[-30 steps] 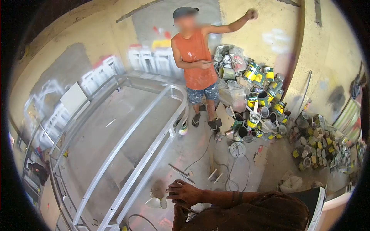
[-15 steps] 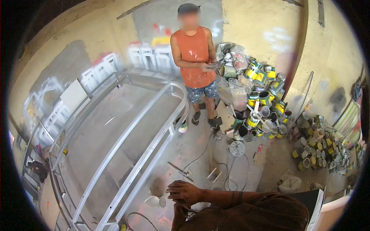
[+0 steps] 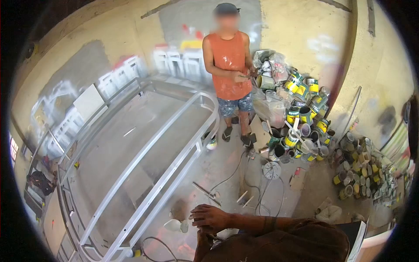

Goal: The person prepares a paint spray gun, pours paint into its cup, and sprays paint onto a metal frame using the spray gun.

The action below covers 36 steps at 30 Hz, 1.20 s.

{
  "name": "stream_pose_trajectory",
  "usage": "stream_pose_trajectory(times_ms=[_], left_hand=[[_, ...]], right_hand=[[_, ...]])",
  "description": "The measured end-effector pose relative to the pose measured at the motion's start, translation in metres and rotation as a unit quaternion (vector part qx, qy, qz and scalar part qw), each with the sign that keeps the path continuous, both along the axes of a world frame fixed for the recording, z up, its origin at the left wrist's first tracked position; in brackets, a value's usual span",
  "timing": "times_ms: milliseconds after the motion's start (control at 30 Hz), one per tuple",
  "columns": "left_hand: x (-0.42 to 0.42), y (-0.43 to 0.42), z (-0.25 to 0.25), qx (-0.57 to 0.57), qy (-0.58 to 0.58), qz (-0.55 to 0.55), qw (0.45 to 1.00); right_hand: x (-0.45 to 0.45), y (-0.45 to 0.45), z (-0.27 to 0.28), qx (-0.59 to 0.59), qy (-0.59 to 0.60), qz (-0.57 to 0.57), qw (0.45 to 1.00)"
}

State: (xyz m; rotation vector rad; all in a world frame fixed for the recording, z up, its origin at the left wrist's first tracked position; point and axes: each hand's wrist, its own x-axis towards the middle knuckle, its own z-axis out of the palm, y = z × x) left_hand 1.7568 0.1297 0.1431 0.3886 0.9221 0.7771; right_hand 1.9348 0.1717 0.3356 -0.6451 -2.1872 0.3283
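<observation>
Had one hand on the head cam: right hand [image 3: 211, 218], bottom centre, back of it up, fingers pointing left. Fingers lay side by side, slightly bent. Couldn't tell if they pinched anything; the palm side was hidden from me. Left hand was out of my view, so I couldn't tell its grip.

Brown cloth [image 3: 279, 244] was just under the right hand and ran right along the bottom edge, below the bare forearm [image 3: 246, 222]. Hand looked to be resting on its left end; I couldn't confirm contact.

Nearest on the floor: pale rounded pieces [image 3: 172, 225], just left of the fingertips. Up from them I had two loose bars [image 3: 207, 194] lying at a slant. Metal frame [image 3: 159, 187] filled the left half, its long rails running lower left to upper right, apart from the hand.

Co-worker in an orange top [image 3: 226, 65] stood past the frame's rounded corner, facing me, both hands together at the waist. Small item there, too small for me to identify. Right of that person I saw a heap of paint cans [image 3: 291, 114], plus a second pile [image 3: 358, 174] further right. A round disc [image 3: 271, 170] lay on the floor below the first heap.
</observation>
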Motion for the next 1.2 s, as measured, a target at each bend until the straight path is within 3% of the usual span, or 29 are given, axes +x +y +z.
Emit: stream_pose_trajectory(times_ms=[1200], left_hand=[[-0.002,-0.025,0.003,-0.007,0.009,-0.018,1.000]], right_hand=[[0.005,-0.022,0.010,-0.009,-0.019,-0.004,1.000]])
